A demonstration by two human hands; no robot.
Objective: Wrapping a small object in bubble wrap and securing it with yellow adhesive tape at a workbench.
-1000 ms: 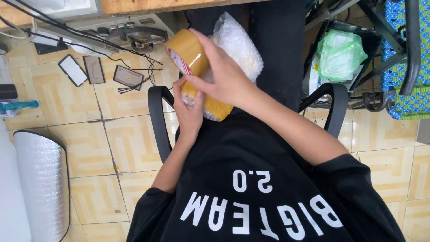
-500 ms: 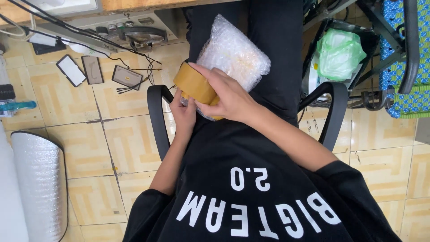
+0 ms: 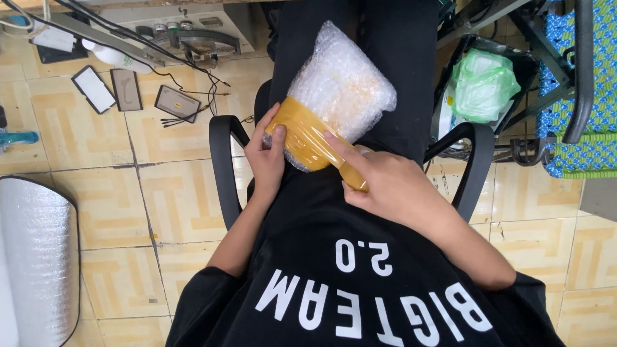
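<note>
Now pulling brown tape (image 3: 307, 138) down over the bubble-wrapped parcel (image 3: 344, 83), right hand (image 3: 392, 189) grip closed on the tape roll (image 3: 353, 175), left hand (image 3: 268, 157) pressing the band flat beside it, roll no longer raised above

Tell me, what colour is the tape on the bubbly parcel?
The tape is brownish yellow, wrapped across the bubble-wrap parcel; the head view shows it.

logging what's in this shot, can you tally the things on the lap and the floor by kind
bubble-wrapped parcel: 1
brown tape roll, in the right hand: 1
small flat rectangular items on the floor tiles: 3
roll of bubble wrap: 1
green plastic bag: 1
white bottle: 1
total: 8
The left hand steadies the parcel's taped end.
</note>
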